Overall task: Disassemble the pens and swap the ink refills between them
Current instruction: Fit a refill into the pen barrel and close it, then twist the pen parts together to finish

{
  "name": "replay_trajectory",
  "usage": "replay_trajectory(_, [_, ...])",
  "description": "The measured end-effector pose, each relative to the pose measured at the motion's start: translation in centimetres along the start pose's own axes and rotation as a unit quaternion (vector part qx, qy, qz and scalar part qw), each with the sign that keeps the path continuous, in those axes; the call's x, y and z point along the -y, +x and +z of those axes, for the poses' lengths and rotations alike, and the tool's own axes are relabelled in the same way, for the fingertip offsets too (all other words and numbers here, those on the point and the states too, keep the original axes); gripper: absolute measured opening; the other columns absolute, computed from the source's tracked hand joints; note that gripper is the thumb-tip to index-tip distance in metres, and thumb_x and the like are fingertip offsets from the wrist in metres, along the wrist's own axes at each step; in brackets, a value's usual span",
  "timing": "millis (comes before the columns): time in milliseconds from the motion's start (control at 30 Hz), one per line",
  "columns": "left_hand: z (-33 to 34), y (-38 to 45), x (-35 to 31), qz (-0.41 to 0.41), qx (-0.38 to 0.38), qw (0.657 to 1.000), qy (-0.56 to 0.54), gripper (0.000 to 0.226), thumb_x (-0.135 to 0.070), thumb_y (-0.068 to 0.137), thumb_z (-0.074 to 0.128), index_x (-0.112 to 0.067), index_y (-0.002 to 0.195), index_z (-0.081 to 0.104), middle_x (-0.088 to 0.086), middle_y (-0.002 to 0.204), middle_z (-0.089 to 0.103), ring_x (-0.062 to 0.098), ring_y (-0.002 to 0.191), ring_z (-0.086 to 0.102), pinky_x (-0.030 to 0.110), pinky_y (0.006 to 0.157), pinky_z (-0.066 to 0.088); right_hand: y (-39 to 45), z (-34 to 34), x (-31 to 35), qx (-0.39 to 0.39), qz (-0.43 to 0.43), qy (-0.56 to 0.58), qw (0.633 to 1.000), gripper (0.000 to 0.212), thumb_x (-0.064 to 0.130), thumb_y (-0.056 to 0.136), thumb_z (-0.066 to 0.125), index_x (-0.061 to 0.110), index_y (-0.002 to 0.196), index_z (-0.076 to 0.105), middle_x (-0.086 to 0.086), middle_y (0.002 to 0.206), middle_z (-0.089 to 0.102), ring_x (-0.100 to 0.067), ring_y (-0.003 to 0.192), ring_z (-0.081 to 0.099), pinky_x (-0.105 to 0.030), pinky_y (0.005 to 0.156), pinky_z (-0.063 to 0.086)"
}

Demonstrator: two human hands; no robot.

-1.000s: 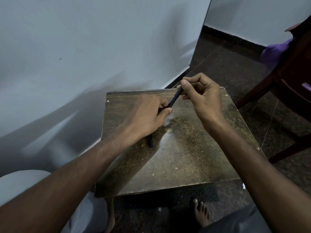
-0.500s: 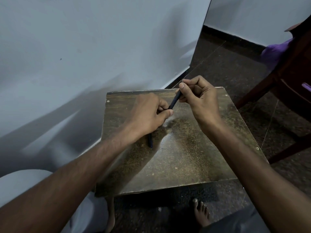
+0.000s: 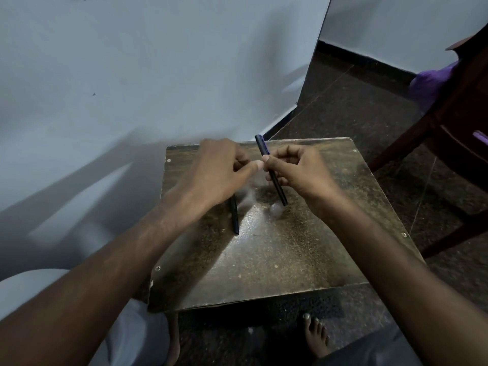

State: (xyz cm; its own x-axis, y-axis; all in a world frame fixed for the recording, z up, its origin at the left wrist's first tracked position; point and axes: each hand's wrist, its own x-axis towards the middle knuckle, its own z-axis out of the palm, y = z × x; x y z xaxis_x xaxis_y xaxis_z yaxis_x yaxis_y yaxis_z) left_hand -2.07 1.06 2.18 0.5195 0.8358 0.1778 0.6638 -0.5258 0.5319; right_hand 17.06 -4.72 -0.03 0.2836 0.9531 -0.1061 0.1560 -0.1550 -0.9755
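My right hand [image 3: 298,170] grips a dark pen [image 3: 262,146] around its middle. The pen stands tilted, its bluish end up and away from me, its lower tip just above the small brown table [image 3: 264,260]. My left hand [image 3: 219,173] is right beside it with curled fingers, and its thumb tip touches the pen next to my right thumb. The left hand is blurred, so whether it holds anything is unclear. A second dark pen [image 3: 234,217] lies flat on the table, with its far end hidden under my left hand.
A pale wall runs close along the table's left and far sides. A dark wooden chair [image 3: 449,133] with a purple cloth [image 3: 427,80] stands at the right. My bare foot [image 3: 315,336] rests on the dark floor below the table's near edge.
The pen was held by both hands, slanting up to the right. Now the right hand alone grips it and has swung it so it slants up to the left. The left hand released its lower end.
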Motion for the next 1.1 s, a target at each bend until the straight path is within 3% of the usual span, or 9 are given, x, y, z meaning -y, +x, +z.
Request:
replay_trajectory(67, [-0.5, 0.3, 1.4, -0.033, -0.004, 0.995, 0.096, 0.049, -0.055, 0.099, 0.071, -0.018, 0.066, 0.071, -0.002, 0.059, 0.069, 0.015, 0.056, 0.067, 0.034, 0.056, 0.053, -0.2, 0.0, -0.3, -0.005, 0.014, -0.053, 0.998, 0.016, 0.022, 0.095, 0.083, 0.008, 0.099, 0.076, -0.017, 0.091, 0.082, -0.023, 0.079, 0.081, -0.037, 0.074, 0.068])
replay_trajectory(100, [-0.6, 0.3, 2.0, -0.057, 0.016, 0.989, 0.138, 0.058, -0.058, 0.099, 0.07, -0.015, 0.06, 0.066, 0.003, 0.057, 0.066, 0.02, 0.053, 0.063, 0.034, 0.054, 0.05, -0.3, 0.1, -0.5, -0.009, 0.02, -0.094, 0.995, 0.016, 0.025, 0.094, 0.083, 0.011, 0.096, 0.076, -0.012, 0.085, 0.082, -0.022, 0.077, 0.082, -0.039, 0.073, 0.068])
replay_trajectory(233, [0.0, -0.3, 2.7, -0.131, 0.132, 0.967, 0.174, 0.067, -0.072, 0.094, 0.065, -0.013, 0.064, 0.075, 0.003, 0.062, 0.075, 0.021, 0.058, 0.075, 0.04, 0.07, 0.068, -0.3, 0.5, -0.9, -0.049, 0.006, -0.273, 0.961, 0.019, 0.034, 0.092, 0.085, 0.019, 0.084, 0.077, 0.0, 0.074, 0.079, -0.014, 0.069, 0.077, -0.04, 0.073, 0.067])
replay_trajectory(400, [1.6, 0.0, 1.9, -0.155, 0.177, 0.97, 0.062, 0.048, -0.049, 0.095, 0.079, -0.017, 0.06, 0.075, -0.012, 0.049, 0.072, 0.002, 0.04, 0.07, 0.018, 0.046, 0.058, -0.5, 0.6, -0.8, -0.07, -0.023, -0.376, 0.924, 0.025, 0.03, 0.09, 0.083, 0.018, 0.071, 0.074, 0.004, 0.064, 0.072, -0.011, 0.065, 0.071, -0.042, 0.074, 0.066])
replay_trajectory(533, [2.8, 0.6, 1.2, -0.161, 0.165, 0.973, 0.001, 0.04, -0.041, 0.094, 0.084, -0.015, 0.065, 0.077, -0.007, 0.058, 0.078, 0.008, 0.053, 0.078, 0.026, 0.06, 0.067, -0.9, 0.5, -0.9, -0.065, -0.022, -0.401, 0.913, 0.031, 0.034, 0.091, 0.083, 0.015, 0.069, 0.073, 0.001, 0.063, 0.073, -0.014, 0.064, 0.073, -0.043, 0.07, 0.066])
replay_trajectory(800, [4.2, 0.8, 0.0, -0.143, 0.128, 0.981, -0.025, 0.041, -0.045, 0.093, 0.084, -0.015, 0.066, 0.078, -0.009, 0.055, 0.076, 0.003, 0.046, 0.073, 0.018, 0.05, 0.06, -1.3, -0.5, -0.8, -0.05, -0.036, -0.416, 0.907, 0.036, 0.044, 0.092, 0.083, 0.017, 0.069, 0.073, 0.004, 0.059, 0.071, -0.009, 0.059, 0.07, -0.032, 0.061, 0.06])
replay_trajectory(933, [4.3, 0.4, -0.3, -0.133, 0.109, 0.985, -0.031, 0.037, -0.047, 0.09, 0.085, -0.016, 0.072, 0.077, -0.004, 0.058, 0.077, 0.003, 0.047, 0.073, 0.025, 0.057, 0.067, -1.1, -3.5, 0.0, -0.098, -0.02, -0.424, 0.9, 0.024, 0.035, 0.093, 0.083, 0.026, 0.075, 0.07, 0.01, 0.069, 0.07, -0.003, 0.068, 0.068, -0.02, 0.06, 0.052])
replay_trajectory(1033, [4.2, 0.1, -0.5, -0.121, 0.104, 0.987, -0.024, 0.04, -0.051, 0.093, 0.081, -0.016, 0.073, 0.076, -0.001, 0.059, 0.077, 0.008, 0.051, 0.075, 0.035, 0.063, 0.07, -1.5, -7.0, 0.0, -0.15, 0.001, -0.468, 0.871, 0.021, 0.028, 0.091, 0.083, 0.014, 0.079, 0.074, -0.004, 0.079, 0.074, -0.024, 0.085, 0.072, -0.033, 0.076, 0.058])
replay_trajectory(1100, [4.1, 0.0, -0.6, -0.114, 0.1, 0.988, -0.016, 0.045, -0.054, 0.094, 0.079, -0.015, 0.073, 0.076, 0.0, 0.06, 0.077, 0.012, 0.054, 0.078, 0.038, 0.065, 0.07, -1.8, -8.2, -0.4, -0.142, 0.043, -0.496, 0.855, 0.023, 0.03, 0.089, 0.084, 0.008, 0.085, 0.078, -0.011, 0.084, 0.075, -0.032, 0.091, 0.07, -0.04, 0.079, 0.059])
